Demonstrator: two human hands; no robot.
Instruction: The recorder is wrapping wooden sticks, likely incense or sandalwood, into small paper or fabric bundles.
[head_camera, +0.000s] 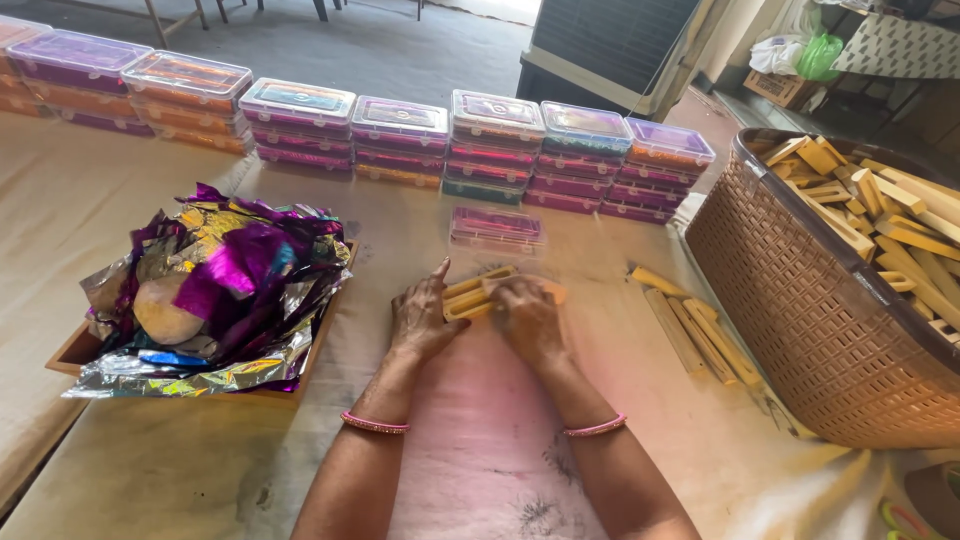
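Grey concrete floor (330, 45), chair legs (155, 20), a large cooler unit (610, 45), daylight beyond.

Soft, even daylight fills the scene, brightest at the top edge where the floor washes out pale. Shadows on the table (480, 440) are faint. The crumpled foil (230, 290) throws sharp glints. The right hand (527, 318) is smeared by motion blur, and straight edges bow slightly towards the corners.
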